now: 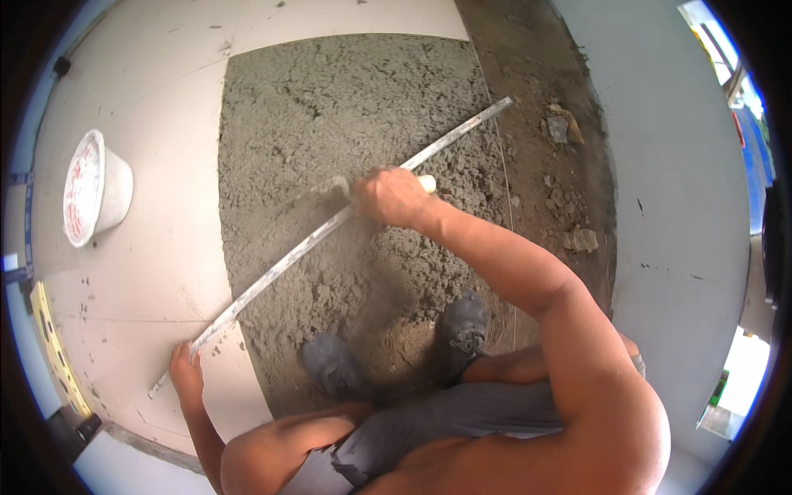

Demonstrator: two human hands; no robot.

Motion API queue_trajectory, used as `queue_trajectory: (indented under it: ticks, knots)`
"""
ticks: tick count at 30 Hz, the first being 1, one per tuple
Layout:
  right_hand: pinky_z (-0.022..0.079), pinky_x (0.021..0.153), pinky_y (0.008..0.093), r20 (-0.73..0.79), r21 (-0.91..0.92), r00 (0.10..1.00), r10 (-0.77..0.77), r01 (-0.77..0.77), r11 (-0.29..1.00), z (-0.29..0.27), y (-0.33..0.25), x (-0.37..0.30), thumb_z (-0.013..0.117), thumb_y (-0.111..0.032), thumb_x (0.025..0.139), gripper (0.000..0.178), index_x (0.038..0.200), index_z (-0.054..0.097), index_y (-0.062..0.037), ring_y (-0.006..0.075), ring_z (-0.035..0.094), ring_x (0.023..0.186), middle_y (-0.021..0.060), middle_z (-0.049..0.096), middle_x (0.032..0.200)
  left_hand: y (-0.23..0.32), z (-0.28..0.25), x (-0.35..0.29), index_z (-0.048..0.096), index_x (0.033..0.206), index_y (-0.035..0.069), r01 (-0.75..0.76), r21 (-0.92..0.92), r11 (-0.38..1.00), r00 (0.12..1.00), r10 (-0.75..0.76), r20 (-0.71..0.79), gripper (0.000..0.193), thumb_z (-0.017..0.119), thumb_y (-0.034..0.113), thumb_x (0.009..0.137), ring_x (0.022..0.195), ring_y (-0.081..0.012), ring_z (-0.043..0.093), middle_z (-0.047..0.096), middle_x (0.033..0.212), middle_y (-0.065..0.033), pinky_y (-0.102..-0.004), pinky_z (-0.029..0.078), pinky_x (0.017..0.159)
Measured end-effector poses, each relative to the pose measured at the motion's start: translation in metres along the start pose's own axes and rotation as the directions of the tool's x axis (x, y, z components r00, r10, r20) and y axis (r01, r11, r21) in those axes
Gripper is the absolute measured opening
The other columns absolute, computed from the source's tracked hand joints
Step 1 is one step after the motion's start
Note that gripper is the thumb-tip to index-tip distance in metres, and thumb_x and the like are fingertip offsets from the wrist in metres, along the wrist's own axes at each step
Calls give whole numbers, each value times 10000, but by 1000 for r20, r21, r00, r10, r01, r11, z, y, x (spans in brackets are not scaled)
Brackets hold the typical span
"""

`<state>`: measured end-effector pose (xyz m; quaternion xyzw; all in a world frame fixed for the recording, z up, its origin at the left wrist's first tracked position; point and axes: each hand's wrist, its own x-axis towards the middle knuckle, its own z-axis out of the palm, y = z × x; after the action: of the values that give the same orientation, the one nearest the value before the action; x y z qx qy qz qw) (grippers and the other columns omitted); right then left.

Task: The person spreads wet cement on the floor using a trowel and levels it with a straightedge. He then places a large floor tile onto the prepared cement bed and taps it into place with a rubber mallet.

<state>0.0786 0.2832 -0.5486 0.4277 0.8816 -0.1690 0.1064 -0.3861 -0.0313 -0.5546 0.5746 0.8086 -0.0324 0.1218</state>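
At the far left we see a yellow level point(59, 351), then a white bucket point(115, 194) on the pale tiles point(169, 264). Our left hand point(186, 371) grips the long metal bar point(285, 264) close to its lower end; the bar slants up rightward across the rough grey mortar point(330, 99). At mid-bar, our right hand point(392, 198) is clenched around a pale handle point(426, 183). Farther right we have a strip of brown dirt point(532, 198) beside a grey wall point(668, 181).

A pale tiled floor point(157, 276) spreads on the left, a strip of bare brown dirt point(540, 206) runs along a smooth grey wall point(676, 181) on the right, and bright light point(749, 367) glares beyond it.
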Motion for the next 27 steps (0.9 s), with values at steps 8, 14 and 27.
queue_trajectory:
  ticks: [8,14,27]
  knots:
    - [552,697,403,88,-5,992,-89,90,996,9,-16,-43,601,-397,932,336,955,638,-64,287,685,832,106,706,830,-15,5,-24,643,1147,-47,12,-1,1000,997,-12,73,358,708,35,804,1060,-395,593,621,1134,-230,-434,470,927]
    - [552,798,420,-48,-77,996,-82,78,994,-1,-6,1,632,-359,885,300,939,627,-64,282,669,965,135,712,919,-26,10,-2,623,1187,-25,-42,85,995,992,52,-118,364,686,92,848,1025,-394,598,622,1109,-214,-445,483,890]
    - [468,938,438,-388,-49,915,-114,103,993,-54,-4,222,670,-352,877,277,1040,668,-128,294,656,1019,116,715,959,-22,-16,110,629,1172,-11,154,28,988,969,-145,-200,323,661,141,889,997,-375,626,640,1111,-178,-421,501,863]
